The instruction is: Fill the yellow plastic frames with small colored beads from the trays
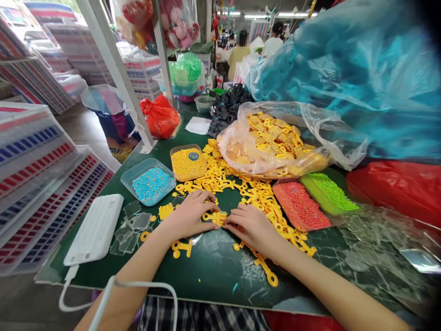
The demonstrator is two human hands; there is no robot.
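Note:
My left hand (193, 214) is closed with thumb and fingers on a yellow plastic piece (217, 218) that has a ring at its left end. My right hand (253, 227) has its fingertips pressed together at the right end of the same piece. Many loose yellow pieces (257, 191) lie behind and beside my hands. Left of them are a tub of blue beads (153, 185) and a tub of yellow beads (188, 164). To the right stand a tray of red beads (302, 204) and a tray of green beads (329, 191).
A white power bank (94, 227) with a cable lies at the left edge, beside clear plastic squares (129, 232). Behind are an open bag of yellow pieces (275, 142), black parts (229, 108) and a red bag (160, 117). Clear film covers the right side.

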